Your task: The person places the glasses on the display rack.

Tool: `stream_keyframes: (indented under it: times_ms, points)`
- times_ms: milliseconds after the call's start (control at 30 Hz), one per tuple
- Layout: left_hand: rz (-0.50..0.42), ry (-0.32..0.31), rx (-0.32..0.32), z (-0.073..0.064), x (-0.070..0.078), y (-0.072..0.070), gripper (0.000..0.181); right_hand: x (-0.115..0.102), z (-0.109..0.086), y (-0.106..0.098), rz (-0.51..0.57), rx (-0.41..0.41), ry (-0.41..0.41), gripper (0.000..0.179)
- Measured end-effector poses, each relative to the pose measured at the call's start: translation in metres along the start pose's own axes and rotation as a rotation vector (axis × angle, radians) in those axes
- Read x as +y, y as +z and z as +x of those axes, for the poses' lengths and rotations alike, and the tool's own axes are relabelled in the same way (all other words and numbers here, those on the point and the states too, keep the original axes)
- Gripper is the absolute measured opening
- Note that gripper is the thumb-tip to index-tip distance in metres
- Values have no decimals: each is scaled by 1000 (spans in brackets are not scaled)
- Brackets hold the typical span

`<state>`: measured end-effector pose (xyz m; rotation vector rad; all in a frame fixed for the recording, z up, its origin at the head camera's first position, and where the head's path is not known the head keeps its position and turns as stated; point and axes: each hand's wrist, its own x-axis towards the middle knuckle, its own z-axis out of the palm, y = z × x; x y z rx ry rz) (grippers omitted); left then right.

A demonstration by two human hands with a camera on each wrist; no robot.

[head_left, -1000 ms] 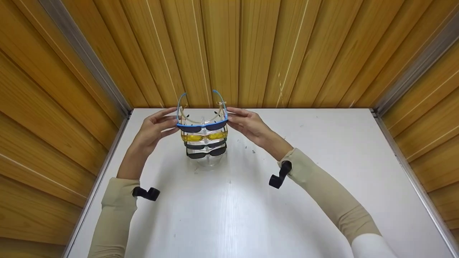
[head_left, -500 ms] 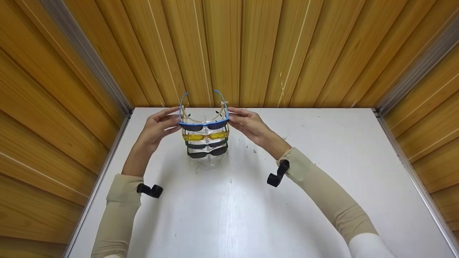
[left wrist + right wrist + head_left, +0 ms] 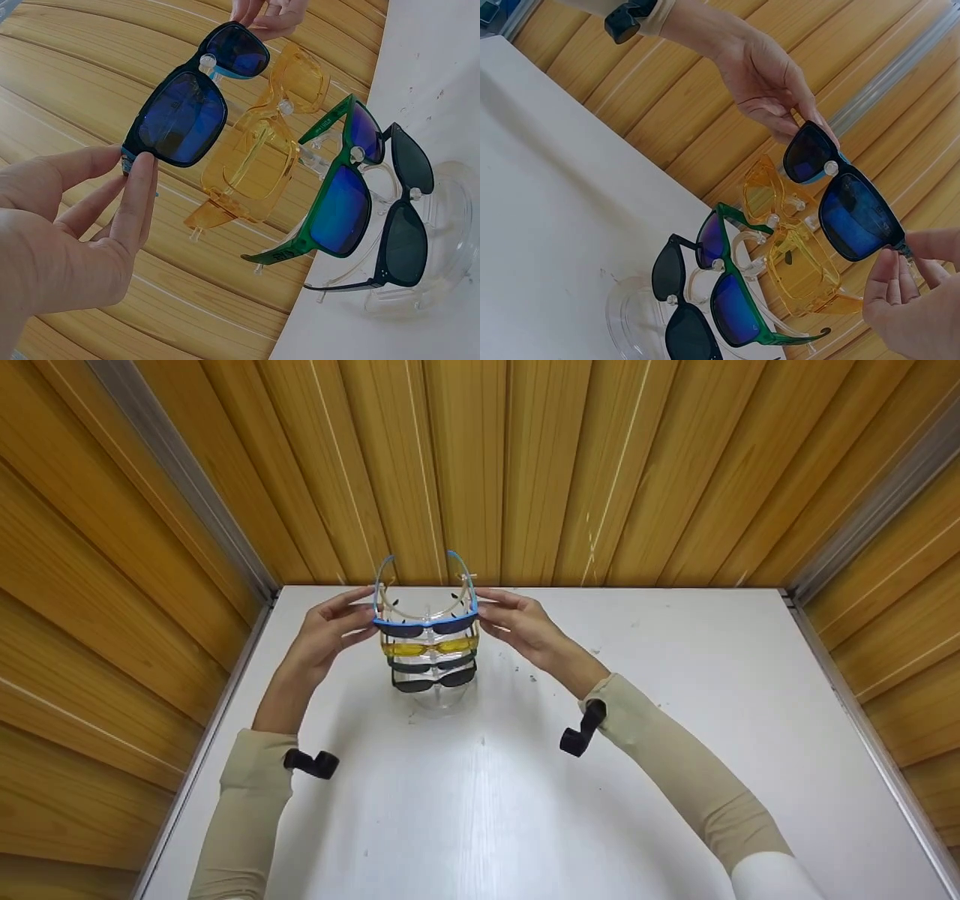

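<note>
Blue-framed sunglasses (image 3: 426,624) with dark blue lenses sit at the top of a clear display stand (image 3: 439,703). My left hand (image 3: 321,639) pinches their left hinge end between thumb and fingers. At the opposite hinge my right hand (image 3: 525,628) pinches the frame the same way. The temples point back toward the wall. In the left wrist view the clear nose peg (image 3: 208,63) shows at the bridge of these sunglasses. Below them on the stand hang yellow glasses (image 3: 251,161), green-framed sunglasses (image 3: 341,199) and black sunglasses (image 3: 405,217).
The stand is on a white table (image 3: 637,780), toward its back edge. Wood-look panels (image 3: 465,465) rise behind and at both sides, with metal rails (image 3: 202,472) at the corners. Small specks (image 3: 534,679) lie on the tabletop right of the stand.
Both hands keep their pinch on the blue-framed sunglasses. The sunglasses and hands have shifted very slightly in view, and the left forearm sits a little further right than a second ago.
</note>
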<state>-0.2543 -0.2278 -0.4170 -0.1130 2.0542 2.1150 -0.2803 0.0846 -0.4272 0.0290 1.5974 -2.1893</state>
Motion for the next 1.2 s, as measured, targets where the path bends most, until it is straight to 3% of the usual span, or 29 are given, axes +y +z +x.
stream_keyframes:
  times_ms: [333,633,867,1000,1200]
  points:
    - [8,16,-18,1,-1,-3,52,-1,0,-1,-12,-10,-5,42]
    - [77,5,-1,2,-1,-6,53,-4,-3,-15,-154,-43,-7,46]
    - [273,95,18,-2,-5,-14,56,-9,-15,-44,-290,-80,-41,51]
    - [362,126,7,-8,-9,-19,57,-10,-22,-68,-377,-98,-107,56]
    - [478,215,37,-12,-18,-28,58,-12,-29,-111,-593,-29,-221,66]
